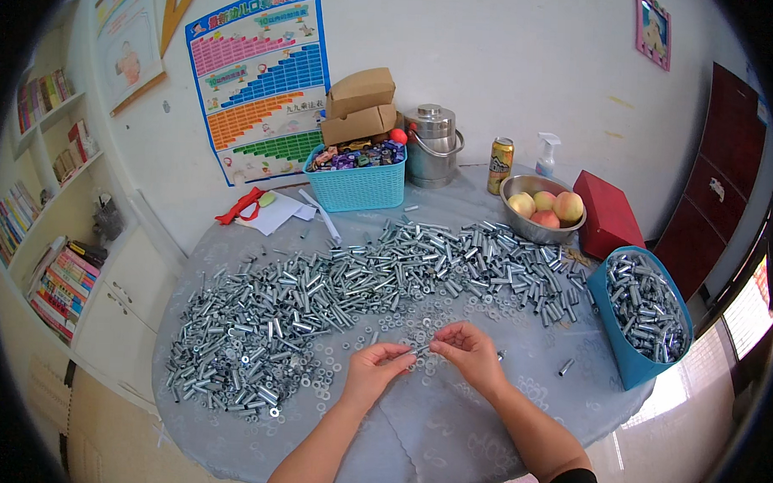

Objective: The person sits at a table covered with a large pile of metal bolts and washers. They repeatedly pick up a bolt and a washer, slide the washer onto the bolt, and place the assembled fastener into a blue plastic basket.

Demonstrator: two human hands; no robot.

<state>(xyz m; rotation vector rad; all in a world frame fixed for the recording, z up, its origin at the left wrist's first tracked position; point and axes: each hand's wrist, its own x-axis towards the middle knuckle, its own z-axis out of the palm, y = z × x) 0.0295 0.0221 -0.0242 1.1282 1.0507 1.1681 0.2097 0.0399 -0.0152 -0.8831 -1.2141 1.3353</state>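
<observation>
My left hand (375, 366) and my right hand (468, 353) meet over the near middle of the table, fingertips pinched. Between them is a slim silvery metal piece (422, 351); the fingers cover much of it, so its exact kind is unclear. Just beyond the hands, flat washers (418, 321) are scattered on the grey cloth. A broad heap of shiny metal sleeves and bolts (317, 290) curves from the left side round to the far right. A teal basket (634, 357) at the right is full of similar metal pieces. One lone metal sleeve (566, 367) lies near this basket.
At the back stand a light-blue basket (354, 189) of small toys, a steel canister (432, 149), a yellow can (500, 166), a spray bottle (547, 155), a steel bowl (540, 230) of peaches and a red box (609, 217). White paper (272, 216) lies at back left.
</observation>
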